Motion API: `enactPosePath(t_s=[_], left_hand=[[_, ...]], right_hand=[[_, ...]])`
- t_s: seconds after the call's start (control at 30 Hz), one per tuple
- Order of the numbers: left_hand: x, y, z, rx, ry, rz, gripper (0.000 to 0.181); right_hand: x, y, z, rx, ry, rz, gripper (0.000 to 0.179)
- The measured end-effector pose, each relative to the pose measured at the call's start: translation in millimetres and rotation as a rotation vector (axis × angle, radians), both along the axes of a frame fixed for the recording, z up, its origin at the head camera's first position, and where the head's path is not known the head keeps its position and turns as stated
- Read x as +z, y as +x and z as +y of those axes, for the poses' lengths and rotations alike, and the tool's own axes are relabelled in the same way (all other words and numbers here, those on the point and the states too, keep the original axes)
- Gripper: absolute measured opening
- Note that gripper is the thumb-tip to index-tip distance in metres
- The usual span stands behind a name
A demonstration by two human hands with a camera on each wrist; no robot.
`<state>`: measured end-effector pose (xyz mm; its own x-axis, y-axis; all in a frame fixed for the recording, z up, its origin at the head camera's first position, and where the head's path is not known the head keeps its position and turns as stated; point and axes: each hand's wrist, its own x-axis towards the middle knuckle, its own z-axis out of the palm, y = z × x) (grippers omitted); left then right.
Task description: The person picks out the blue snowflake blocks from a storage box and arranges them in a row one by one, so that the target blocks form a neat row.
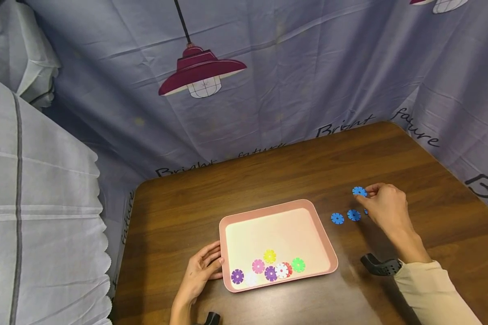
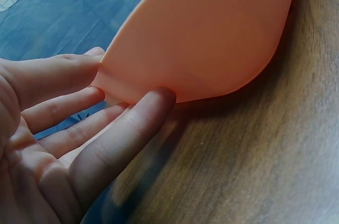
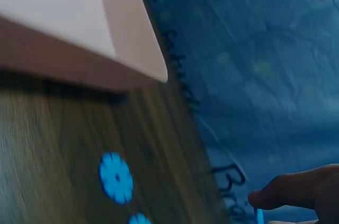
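My right hand pinches a blue notched disc between thumb and fingertips, above the table. Below it lie a blue disc, another blue disc, and a third blue piece that the hand partly hides. In the right wrist view only the edge of the held disc shows beside a fingertip. My left hand holds the left side of a pink tray; in the left wrist view its thumb presses the outer wall and other fingertips go out of sight behind the edge.
Along the tray's near side lie a purple disc, a pink disc, a yellow disc, a green disc and a white disc overlapping a red disc. A printed curtain hangs behind the wooden table.
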<state>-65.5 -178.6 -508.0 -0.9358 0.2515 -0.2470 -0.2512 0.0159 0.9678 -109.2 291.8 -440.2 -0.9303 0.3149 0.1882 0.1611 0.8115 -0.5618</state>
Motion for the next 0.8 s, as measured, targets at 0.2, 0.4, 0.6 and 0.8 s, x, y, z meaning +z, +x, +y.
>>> enactPosePath(t_s=[0.2,0.4,0.6,0.8], left_hand=[[0.0,0.3,0.4,-0.005,0.007,-0.002,0.056],[-0.1,0.9,-0.4,0.000,0.006,0.001,0.055],[-1.0,0.8,0.9,0.001,0.015,0.001,0.054],[-1.0,1.9,1.0,0.006,0.016,-0.010,0.056]], right_hand=[[-4.3,6.9,38,-0.096,-0.021,-0.067,0.041],[-7.0,16.1,74,-0.167,-0.036,-0.128,0.047],[-16.6,24.7,96,-0.182,-0.012,-0.145,0.050],[-32.7,29.7,109,-0.213,-0.043,-0.221,0.055]])
